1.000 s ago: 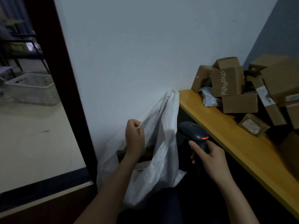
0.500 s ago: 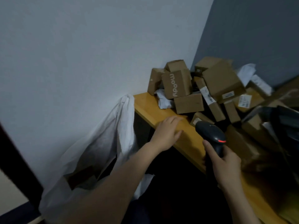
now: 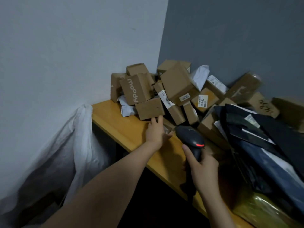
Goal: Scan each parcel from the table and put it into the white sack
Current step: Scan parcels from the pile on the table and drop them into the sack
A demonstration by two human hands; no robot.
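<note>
- Nearest of all, the right hand [image 3: 204,171] is wrapped round the grip of the scanner [image 3: 190,139], index finger laid up the front as if for the trigger. The scanner's head, red light on, points at the parcels, ready to read a label once one is turned up.
- Low on the left, the sack [image 3: 79,145] hangs just beside the table's end against the wall [image 3: 65,55], close enough for a parcel to go straight off the table [image 3: 125,127] into it. Dark shapes show through it, perhaps parcels, though the view there is dim.
- On the right of the table, dark mailers [image 3: 263,145] lie heaped above a yellow packet [image 3: 263,209].
- Further along, the left hand [image 3: 156,130] is spread wide and holds nothing. Its straight fingers touch the lower edge of a plain box [image 3: 149,108], and its thumb splays toward a small box [image 3: 167,128] with a label.
- Which of the two it means to take I cannot tell.
- Farthest back, the pile [image 3: 179,86] is banked into the corner. A moody box [image 3: 135,89] leans on the plain box, so pulling that one out could bring others sliding.
</note>
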